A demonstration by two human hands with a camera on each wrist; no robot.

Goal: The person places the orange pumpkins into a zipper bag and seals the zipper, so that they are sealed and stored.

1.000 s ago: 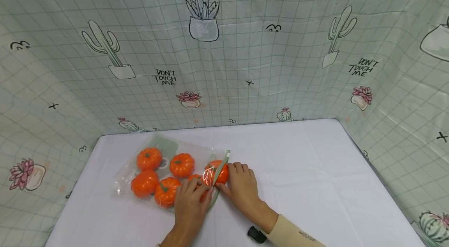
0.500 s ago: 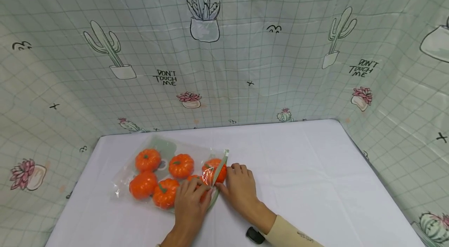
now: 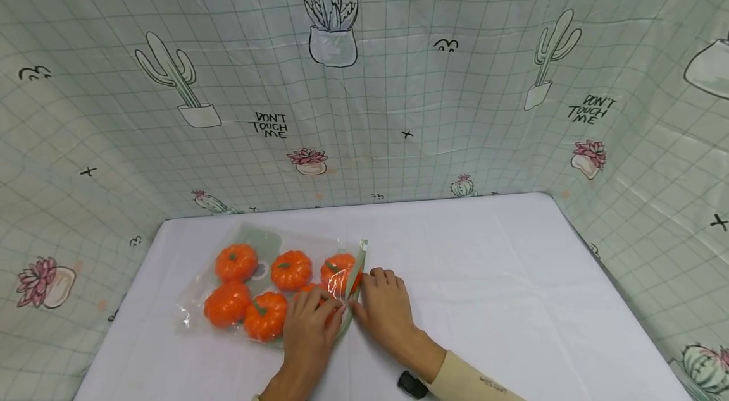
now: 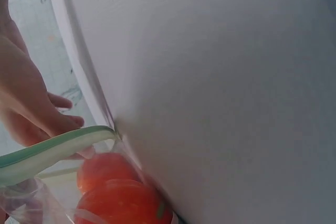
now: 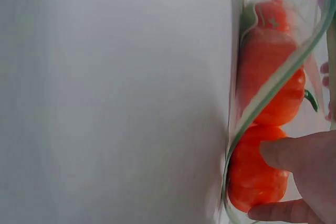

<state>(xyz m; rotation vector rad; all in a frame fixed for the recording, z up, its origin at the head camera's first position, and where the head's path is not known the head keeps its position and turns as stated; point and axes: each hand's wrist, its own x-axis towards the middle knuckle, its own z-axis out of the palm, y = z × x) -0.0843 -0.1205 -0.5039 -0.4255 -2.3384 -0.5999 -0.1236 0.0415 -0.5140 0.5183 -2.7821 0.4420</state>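
Observation:
A clear zip bag (image 3: 190,300) with a green strip along its mouth lies on the table, holding several small orange pumpkins (image 3: 292,270) with green stems. My left hand (image 3: 310,331) lies over its near side and pinches its mouth edge, partly hiding one pumpkin. At the mouth my right hand (image 3: 390,312) holds the rightmost pumpkin (image 3: 337,269), which sits mostly behind the green strip. In the right wrist view, thumb and finger span the end of that pumpkin (image 5: 254,177). The left wrist view shows the strip (image 4: 52,150) arching over two pumpkins (image 4: 118,203).
A black object (image 3: 412,384) is by the right sleeve (image 3: 467,379) at the front. White cloth covers the table (image 3: 512,287). Behind and at both sides hangs a grid-patterned curtain (image 3: 387,91) with cactus drawings.
My right hand has shifted slightly left, and the rightmost pumpkin has gone deeper behind the green strip. The other pumpkins and the bag have slid left. My left hand has stayed put.

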